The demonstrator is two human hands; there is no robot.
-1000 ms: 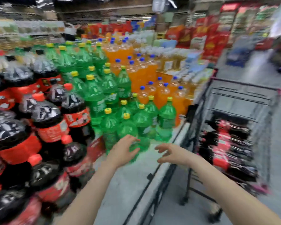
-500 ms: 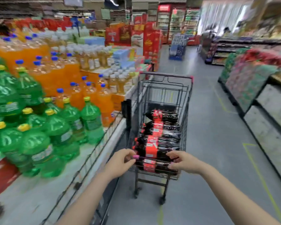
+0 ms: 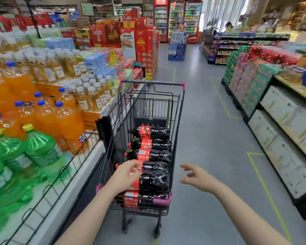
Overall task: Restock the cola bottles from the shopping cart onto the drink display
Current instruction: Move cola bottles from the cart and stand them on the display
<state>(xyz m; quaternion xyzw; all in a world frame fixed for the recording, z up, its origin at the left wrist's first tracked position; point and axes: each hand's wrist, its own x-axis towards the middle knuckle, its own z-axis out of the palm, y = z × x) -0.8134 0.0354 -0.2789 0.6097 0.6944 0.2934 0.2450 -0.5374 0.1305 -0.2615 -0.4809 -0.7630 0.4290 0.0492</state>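
Six dark cola bottles with red labels (image 3: 151, 152) are seen lying on their sides, stacked near to far, inside the black wire shopping cart with pink corner guards (image 3: 177, 121). The left hand (image 3: 125, 175) is reached over the cart's near rim and held above the second-nearest bottle, fingers loosely curled; whether plastic is actually touched cannot be told, and nothing is seen gripped. The right hand (image 3: 195, 177) is held just right of the cart's right wall, fingers spread and relaxed, nothing in it.

The nearest bottle is partly hidden behind the rim and the left forearm. The bottle caps are masked by the wire wall on the left. The bottle labels are blurred and cannot be read.

To the left, the white drink display shelf with a black wire fence (image 3: 72, 184) is loaded with green plastic bottles with yellow caps (image 3: 41, 147) and orange soda bottles with blue caps (image 3: 65, 121); their label text is too smeared to be read.
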